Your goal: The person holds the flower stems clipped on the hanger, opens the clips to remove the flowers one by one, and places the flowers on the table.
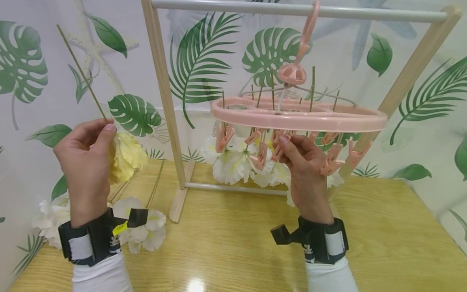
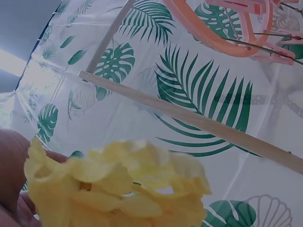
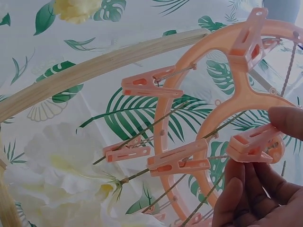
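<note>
My left hand [image 1: 87, 154] pinches a yellow artificial flower [image 1: 125, 156] near the top of its stem, the blossom hanging down and the thin stem slanting up to the left. In the left wrist view its petals [image 2: 118, 189] fill the bottom. With thumb and fingers my right hand [image 1: 306, 162] grips a pink clothespin [image 3: 251, 144] under the pink hanging dryer [image 1: 299, 121]. No stem shows in that clothespin's mouth. White flowers [image 1: 233, 164] hang upside down from other clothespins, their stems poking up through the dryer's ring.
The dryer's hook [image 1: 308, 32] hangs on the white top bar [image 1: 237, 6] of a wooden-legged stand [image 1: 164, 93]. More white flowers [image 1: 142, 227] lie on the wooden table [image 1: 226, 235] at the left, below my left hand. A leaf-patterned sheet [image 1: 204, 65] covers the wall behind.
</note>
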The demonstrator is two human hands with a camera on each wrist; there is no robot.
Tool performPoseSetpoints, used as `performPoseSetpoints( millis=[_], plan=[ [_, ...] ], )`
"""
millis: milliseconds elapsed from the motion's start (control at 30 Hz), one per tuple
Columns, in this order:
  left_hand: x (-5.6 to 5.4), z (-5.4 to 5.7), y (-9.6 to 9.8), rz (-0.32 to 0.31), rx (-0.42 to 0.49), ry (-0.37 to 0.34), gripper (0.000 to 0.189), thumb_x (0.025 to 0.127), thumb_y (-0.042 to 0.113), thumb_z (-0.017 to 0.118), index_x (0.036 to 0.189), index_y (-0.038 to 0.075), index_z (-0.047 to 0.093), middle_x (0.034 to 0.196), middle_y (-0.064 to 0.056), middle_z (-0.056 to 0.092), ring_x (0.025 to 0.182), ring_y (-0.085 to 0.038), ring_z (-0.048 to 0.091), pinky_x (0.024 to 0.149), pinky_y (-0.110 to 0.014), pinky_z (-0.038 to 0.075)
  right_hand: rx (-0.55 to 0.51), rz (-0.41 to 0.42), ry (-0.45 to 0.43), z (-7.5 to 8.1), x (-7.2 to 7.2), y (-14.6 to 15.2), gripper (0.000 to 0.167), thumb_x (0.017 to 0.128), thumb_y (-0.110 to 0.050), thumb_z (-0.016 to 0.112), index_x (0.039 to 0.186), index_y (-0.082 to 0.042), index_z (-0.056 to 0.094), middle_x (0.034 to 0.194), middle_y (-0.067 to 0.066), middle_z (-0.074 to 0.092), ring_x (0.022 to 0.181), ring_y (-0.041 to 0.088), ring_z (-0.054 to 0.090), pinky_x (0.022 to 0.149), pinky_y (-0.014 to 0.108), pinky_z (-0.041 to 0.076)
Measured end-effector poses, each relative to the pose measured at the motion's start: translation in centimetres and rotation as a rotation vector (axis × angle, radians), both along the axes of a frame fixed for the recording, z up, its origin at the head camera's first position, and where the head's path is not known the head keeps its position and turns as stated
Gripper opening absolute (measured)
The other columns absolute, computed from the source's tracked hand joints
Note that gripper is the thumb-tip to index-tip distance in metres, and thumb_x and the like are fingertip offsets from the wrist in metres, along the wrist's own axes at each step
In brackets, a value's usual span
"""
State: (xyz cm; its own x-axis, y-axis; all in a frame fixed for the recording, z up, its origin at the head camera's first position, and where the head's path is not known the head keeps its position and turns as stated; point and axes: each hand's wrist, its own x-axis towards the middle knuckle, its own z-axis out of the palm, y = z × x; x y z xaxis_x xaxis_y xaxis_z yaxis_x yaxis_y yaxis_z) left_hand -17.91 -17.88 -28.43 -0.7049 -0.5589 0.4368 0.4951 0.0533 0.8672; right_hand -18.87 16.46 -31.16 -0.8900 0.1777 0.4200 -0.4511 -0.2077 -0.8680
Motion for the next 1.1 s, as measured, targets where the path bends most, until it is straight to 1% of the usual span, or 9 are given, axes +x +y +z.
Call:
performPoseSetpoints(
  millis=[200, 367, 467, 533, 633, 767, 833, 900, 1100],
  plan=[
    [0.0, 0.0, -0.4, 0.171, -0.134, -0.156, 0.019, 0.096, 0.008, 0.068, 0.112, 0.002, 0.077, 0.099, 0.004, 0.068, 0.094, -0.011, 0.056, 0.074, -0.021, 0.047, 0.019, -0.006, 0.014, 0.1, -0.2, 0.0, 0.010, 0.100, -0.009, 0.063, 0.098, -0.012, 0.072, 0.091, 0.003, 0.072, 0.076, 0.013, 0.060, 0.075, 0.028, 0.049],
    [-0.1, -0.5, -0.7, 0.279, -0.254, -0.219, 0.023, 0.098, 0.014, 0.065, 0.114, 0.003, 0.077, 0.098, 0.007, 0.068, 0.090, -0.004, 0.055, 0.076, -0.024, 0.041, 0.024, -0.013, -0.005, 0.1, -0.2, -0.1, 0.011, 0.100, -0.007, 0.062, 0.098, -0.013, 0.071, 0.092, 0.002, 0.073, 0.078, 0.011, 0.061, 0.075, 0.026, 0.048],
    [-0.2, -0.8, -0.9, 0.330, -0.325, -0.269, 0.025, 0.099, 0.017, 0.063, 0.114, 0.003, 0.077, 0.100, 0.002, 0.070, 0.086, -0.001, 0.054, 0.077, -0.023, 0.039, 0.023, -0.013, -0.019, 0.0, -0.2, -0.1, 0.012, 0.100, -0.006, 0.062, 0.098, -0.014, 0.071, 0.093, 0.001, 0.073, 0.079, 0.010, 0.061, 0.076, 0.026, 0.048],
    [-0.3, -0.9, -0.9, 0.358, -0.384, -0.323, 0.027, 0.100, 0.019, 0.060, 0.115, 0.004, 0.077, 0.103, -0.005, 0.072, 0.081, 0.000, 0.052, 0.078, -0.025, 0.039, 0.023, -0.010, -0.024, 0.0, -0.2, -0.1, 0.013, 0.100, -0.006, 0.061, 0.097, -0.014, 0.071, 0.093, 0.001, 0.073, 0.080, 0.010, 0.061, 0.076, 0.026, 0.047],
    [-0.3, -1.1, -1.1, 0.370, -0.475, -0.405, 0.032, 0.101, 0.023, 0.056, 0.117, 0.004, 0.076, 0.107, -0.015, 0.073, 0.079, -0.005, 0.050, 0.091, -0.036, 0.040, 0.036, -0.010, -0.023, 0.0, -0.1, 0.0, 0.012, 0.100, -0.007, 0.061, 0.098, -0.014, 0.071, 0.093, 0.000, 0.072, 0.081, 0.011, 0.060, 0.077, 0.027, 0.047],
    [-0.1, -1.2, -1.3, 0.349, -0.576, -0.474, 0.035, 0.102, 0.023, 0.052, 0.117, 0.001, 0.075, 0.106, -0.023, 0.072, 0.088, -0.027, 0.057, 0.102, -0.057, 0.030, 0.044, -0.010, -0.021, -0.1, -0.1, 0.0, 0.011, 0.100, -0.008, 0.062, 0.099, -0.013, 0.071, 0.092, 0.001, 0.072, 0.081, 0.012, 0.061, 0.077, 0.027, 0.047],
    [-0.1, -1.2, -1.3, 0.338, -0.611, -0.501, 0.035, 0.102, 0.021, 0.051, 0.116, 0.000, 0.075, 0.105, -0.025, 0.071, 0.097, -0.038, 0.059, 0.101, -0.060, 0.028, 0.046, -0.010, -0.026, -0.1, -0.1, 0.0, 0.011, 0.100, -0.008, 0.062, 0.099, -0.013, 0.071, 0.092, 0.001, 0.071, 0.082, 0.011, 0.061, 0.077, 0.026, 0.047],
    [-0.1, -1.3, -1.4, 0.323, -0.639, -0.532, 0.035, 0.102, 0.020, 0.050, 0.116, -0.001, 0.074, 0.106, -0.026, 0.071, 0.104, -0.044, 0.059, 0.099, -0.063, 0.027, 0.046, -0.011, -0.031, -0.1, -0.1, 0.0, 0.011, 0.100, -0.008, 0.062, 0.099, -0.013, 0.071, 0.092, 0.001, 0.071, 0.082, 0.011, 0.061, 0.077, 0.026, 0.047],
    [-0.2, -1.5, -1.8, 0.268, -0.712, -0.641, 0.036, 0.101, 0.019, 0.048, 0.113, -0.002, 0.074, 0.107, -0.026, 0.071, 0.107, -0.048, 0.058, 0.096, -0.066, 0.026, 0.048, -0.016, -0.034, -0.1, 0.0, 0.0, 0.010, 0.100, -0.008, 0.062, 0.099, -0.013, 0.071, 0.092, 0.000, 0.071, 0.082, 0.012, 0.061, 0.078, 0.027, 0.047]
  ],
)
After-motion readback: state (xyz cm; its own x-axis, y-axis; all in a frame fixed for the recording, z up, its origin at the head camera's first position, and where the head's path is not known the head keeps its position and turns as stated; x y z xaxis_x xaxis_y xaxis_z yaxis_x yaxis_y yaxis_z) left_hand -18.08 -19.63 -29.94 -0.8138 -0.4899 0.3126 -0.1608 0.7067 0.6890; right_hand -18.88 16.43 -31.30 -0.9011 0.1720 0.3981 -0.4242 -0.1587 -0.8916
